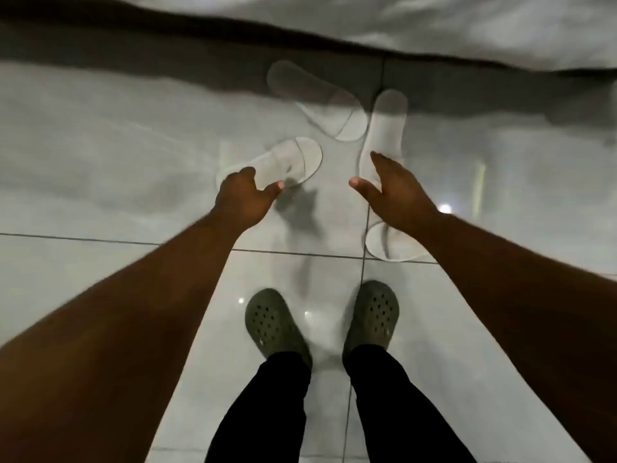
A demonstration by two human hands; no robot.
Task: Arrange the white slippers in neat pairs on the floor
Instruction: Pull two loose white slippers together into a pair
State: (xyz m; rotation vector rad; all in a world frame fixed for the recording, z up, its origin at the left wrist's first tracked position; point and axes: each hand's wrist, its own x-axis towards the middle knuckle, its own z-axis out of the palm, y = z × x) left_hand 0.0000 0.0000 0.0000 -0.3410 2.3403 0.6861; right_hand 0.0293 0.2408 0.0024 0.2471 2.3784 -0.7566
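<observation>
Several white slippers lie scattered on the glossy tiled floor. One slipper (283, 158) lies slanted at the left; my left hand (243, 198) hovers over its heel end, fingers apart, holding nothing. A second slipper (317, 100) lies diagonally further away. A third slipper (384, 128) points away from me; my right hand (394, 192) is spread open over its near end. A fourth slipper (387, 245) peeks out under my right wrist, partly hidden. The picture is blurred.
A bed with white bedding (434, 25) runs along the far side, its dark lower edge casting shadow over the floor. My feet in grey-green clogs (273, 322) (374, 315) stand on the tiles (100, 269) just behind the slippers.
</observation>
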